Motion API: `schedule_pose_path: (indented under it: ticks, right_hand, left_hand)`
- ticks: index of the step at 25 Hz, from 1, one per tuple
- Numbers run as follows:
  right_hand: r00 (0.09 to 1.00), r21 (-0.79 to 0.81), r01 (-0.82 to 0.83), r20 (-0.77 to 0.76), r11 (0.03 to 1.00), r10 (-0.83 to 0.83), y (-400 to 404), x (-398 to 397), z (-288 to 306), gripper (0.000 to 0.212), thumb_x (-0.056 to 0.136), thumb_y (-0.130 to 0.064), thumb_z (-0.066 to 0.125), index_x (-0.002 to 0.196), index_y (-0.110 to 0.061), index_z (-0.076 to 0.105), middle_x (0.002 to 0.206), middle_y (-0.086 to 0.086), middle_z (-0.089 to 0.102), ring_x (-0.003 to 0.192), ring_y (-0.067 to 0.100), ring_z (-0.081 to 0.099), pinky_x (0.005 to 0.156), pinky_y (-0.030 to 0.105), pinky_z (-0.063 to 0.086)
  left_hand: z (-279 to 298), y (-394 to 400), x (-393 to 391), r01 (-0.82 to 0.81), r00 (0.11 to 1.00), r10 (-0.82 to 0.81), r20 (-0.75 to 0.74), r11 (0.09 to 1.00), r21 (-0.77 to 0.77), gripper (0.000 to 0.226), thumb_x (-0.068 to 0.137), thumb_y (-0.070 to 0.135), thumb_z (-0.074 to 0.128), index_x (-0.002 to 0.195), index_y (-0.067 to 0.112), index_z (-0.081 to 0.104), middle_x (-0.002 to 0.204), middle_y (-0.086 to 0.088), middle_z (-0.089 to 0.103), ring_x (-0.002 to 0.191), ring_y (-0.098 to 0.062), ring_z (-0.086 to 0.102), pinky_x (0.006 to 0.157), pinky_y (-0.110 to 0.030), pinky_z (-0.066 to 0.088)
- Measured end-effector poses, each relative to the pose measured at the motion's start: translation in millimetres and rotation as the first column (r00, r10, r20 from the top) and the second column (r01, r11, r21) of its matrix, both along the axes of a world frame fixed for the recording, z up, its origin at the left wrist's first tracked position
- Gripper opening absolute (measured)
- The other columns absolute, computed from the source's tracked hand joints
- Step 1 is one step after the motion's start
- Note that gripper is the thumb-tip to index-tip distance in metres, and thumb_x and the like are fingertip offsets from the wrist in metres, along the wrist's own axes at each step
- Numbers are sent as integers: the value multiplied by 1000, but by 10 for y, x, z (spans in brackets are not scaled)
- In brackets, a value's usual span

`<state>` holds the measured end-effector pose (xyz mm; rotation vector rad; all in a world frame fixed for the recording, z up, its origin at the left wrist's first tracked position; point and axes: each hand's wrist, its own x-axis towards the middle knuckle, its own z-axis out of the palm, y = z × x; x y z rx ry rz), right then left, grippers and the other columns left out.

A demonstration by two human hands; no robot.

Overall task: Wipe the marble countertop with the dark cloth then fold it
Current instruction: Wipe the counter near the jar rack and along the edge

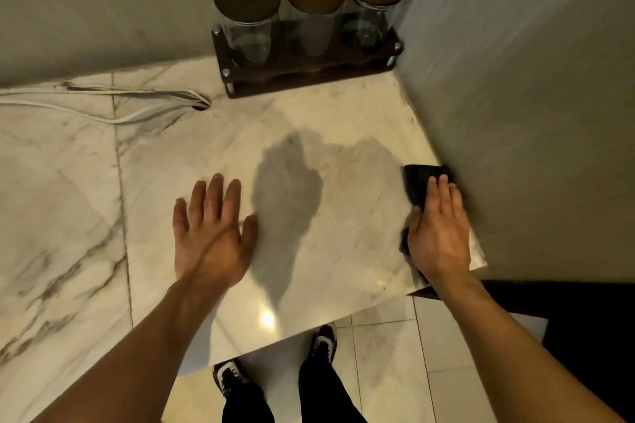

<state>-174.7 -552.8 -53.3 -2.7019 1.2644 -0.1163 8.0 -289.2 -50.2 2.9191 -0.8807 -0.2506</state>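
Observation:
The white marble countertop (343,154) with grey veins fills the middle of the head view. My right hand (438,230) presses flat on the dark cloth (417,182) at the counter's right edge, right beside the wall. Parts of the cloth stick out beyond my fingertips and beside my thumb; the rest is hidden under the palm. My left hand (209,233) lies flat on the marble with its fingers spread and nothing in it, well to the left of the cloth.
A dark wooden rack (309,74) with three lidded glass jars (314,10) stands in the back corner. White cables (103,106) run from the left into a hole in the counter. A wall (532,113) borders the right side. My shoes and the tiled floor (388,354) show below the front edge.

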Motion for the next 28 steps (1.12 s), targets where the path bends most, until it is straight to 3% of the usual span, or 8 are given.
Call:
schedule_pose_path:
  ticks: [7, 21, 28]
  right_hand:
    - [997, 26, 78, 16, 997, -79, 267, -492, 14, 53, 97, -15, 41, 146, -2, 28, 155, 18, 26, 144, 32, 20, 116, 41, 15]
    - [987, 55, 150, 55, 987, -153, 491, -841, 23, 51, 94, -5, 45, 143, 1, 34, 152, 19, 32, 142, 34, 25, 114, 43, 21]
    - [966, 280, 241, 22, 929, -258, 733, -1023, 276, 47, 99, -14, 34, 146, -5, 31, 156, 12, 26, 145, 26, 17, 116, 32, 11]
  left_hand:
    - [-45, 0, -3, -12, 1000, 12, 4, 1000, 8, 68, 93, 54, 11, 153, 23, 9, 163, -5, 4, 148, -25, -3, 118, -49, -2]
    - [-59, 6, 0, 10, 1000, -10, 2, 1000, 10, 67, 94, 55, 11, 153, 23, 4, 163, -6, 0, 148, -26, -6, 118, -49, -4]
    - [4, 67, 61, 74, 994, -77, -74, 996, -39, 72, 91, 56, 16, 152, 19, 15, 162, -11, 8, 147, -32, 1, 117, -52, 2]
